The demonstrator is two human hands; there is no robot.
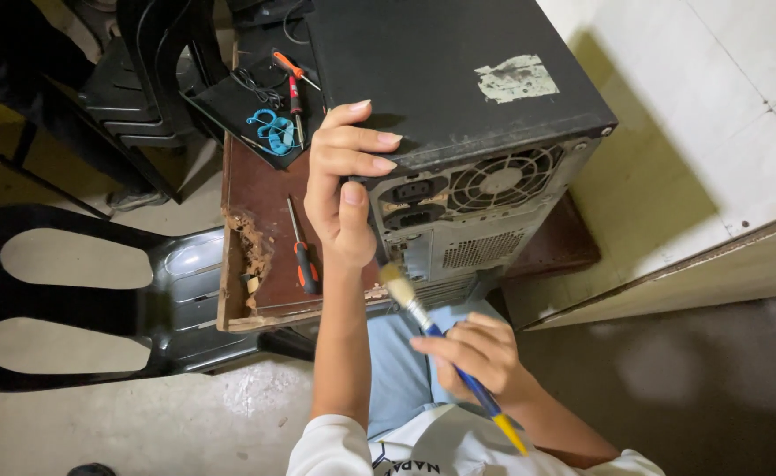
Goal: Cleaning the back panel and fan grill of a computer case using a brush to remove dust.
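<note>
A black desktop computer case point(441, 70) stands on a worn brown table point(260, 198), its grey rear panel with a fan grille point(503, 181) facing me. My left hand point(344, 189) grips the case's near top corner, fingers over the top edge and thumb on the rear panel. My right hand point(481, 357) holds a paintbrush point(445, 348) with a blue and yellow handle. Its bristles touch the lower rear panel just below my left thumb.
An orange-handled screwdriver point(302, 256) lies on the table left of the case. A dark tray point(247, 101) behind holds another screwdriver, wires and a blue looped item. Black plastic chairs point(79, 291) stand at left. The table's near-left corner is crumbling.
</note>
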